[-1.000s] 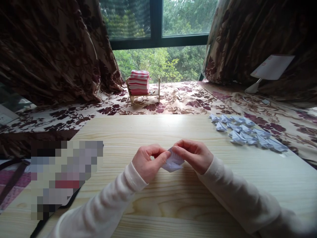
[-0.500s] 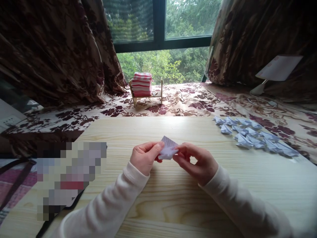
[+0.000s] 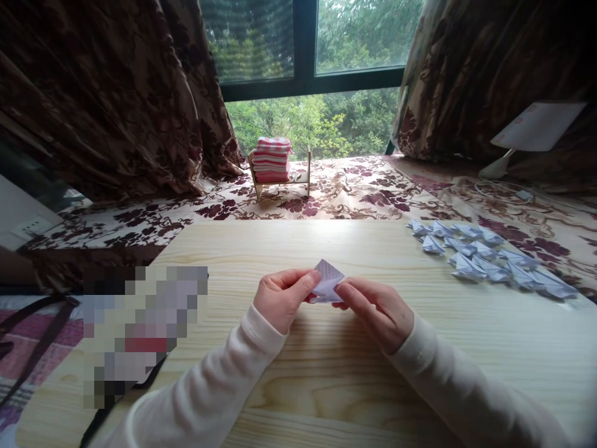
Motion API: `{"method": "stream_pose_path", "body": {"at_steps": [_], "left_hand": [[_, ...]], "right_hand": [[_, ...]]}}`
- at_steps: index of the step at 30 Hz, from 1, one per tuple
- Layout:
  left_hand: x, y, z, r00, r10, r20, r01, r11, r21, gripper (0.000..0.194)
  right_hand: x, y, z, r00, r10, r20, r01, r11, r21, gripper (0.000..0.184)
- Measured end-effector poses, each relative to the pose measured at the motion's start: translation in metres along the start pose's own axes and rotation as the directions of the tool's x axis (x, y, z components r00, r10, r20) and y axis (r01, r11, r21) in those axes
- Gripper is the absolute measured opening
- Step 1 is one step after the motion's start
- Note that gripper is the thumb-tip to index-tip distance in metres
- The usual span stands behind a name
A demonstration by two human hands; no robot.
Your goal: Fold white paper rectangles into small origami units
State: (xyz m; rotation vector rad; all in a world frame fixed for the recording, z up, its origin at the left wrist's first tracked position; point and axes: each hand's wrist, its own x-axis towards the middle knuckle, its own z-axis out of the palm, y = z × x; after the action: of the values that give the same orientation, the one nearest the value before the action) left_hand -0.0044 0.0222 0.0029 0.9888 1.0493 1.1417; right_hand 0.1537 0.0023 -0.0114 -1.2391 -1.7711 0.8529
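Note:
A small folded piece of paper [image 3: 328,278], pale with printed lines on its upper flap and a point at the top, is held up over the table. My left hand [image 3: 285,297] pinches its left edge between thumb and fingers. At the lower right edge, my right hand [image 3: 380,311] grips it with thumb and forefinger, the other fingers curled under. Parts of the paper behind the fingertips are hidden. Off to the right lie several folded paper pieces [image 3: 485,252], pointed and whitish-blue, in loose rows.
The light wooden table [image 3: 261,246] reaches to a flowered cloth [image 3: 364,186] by the window. On that cloth stand a little rack [image 3: 308,177] with folded striped cloths [image 3: 272,160] and a lamp [image 3: 536,127]. A blurred-out item [image 3: 144,330] lies at the table's left.
My right thumb and fingers have shifted down to the paper's lower right corner and closed more tightly. The whole view has slid slightly, so everything appears further right.

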Motion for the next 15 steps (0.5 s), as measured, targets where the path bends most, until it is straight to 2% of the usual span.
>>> {"method": "stream_pose_path", "body": {"at_steps": [2,5,9,11,15], "left_hand": [[-0.003,0.001,0.002,0.995,0.085,0.058,-0.09,0.992,0.089,0.026],[-0.004,0.001,0.002,0.985,0.152,0.088,-0.163,0.976,0.142,0.021],[-0.001,-0.002,0.0,0.995,0.093,0.027,-0.095,0.989,0.11,0.024],[0.001,-0.003,-0.001,0.998,0.049,0.032,-0.053,0.992,0.118,0.029],[0.001,-0.003,-0.002,0.993,-0.016,0.113,-0.002,0.987,0.158,0.032]], "right_hand": [[0.002,0.004,0.0,0.995,0.096,0.015,-0.096,0.995,-0.015,0.043],[0.004,0.008,-0.003,0.987,0.136,0.087,-0.139,0.99,0.031,0.028],[0.005,0.006,-0.006,0.982,0.138,0.132,-0.153,0.981,0.116,0.017],[0.004,0.002,-0.005,0.986,0.136,0.097,-0.148,0.98,0.135,0.018],[0.003,-0.005,-0.003,0.987,0.159,-0.014,-0.152,0.967,0.204,0.022]]}}
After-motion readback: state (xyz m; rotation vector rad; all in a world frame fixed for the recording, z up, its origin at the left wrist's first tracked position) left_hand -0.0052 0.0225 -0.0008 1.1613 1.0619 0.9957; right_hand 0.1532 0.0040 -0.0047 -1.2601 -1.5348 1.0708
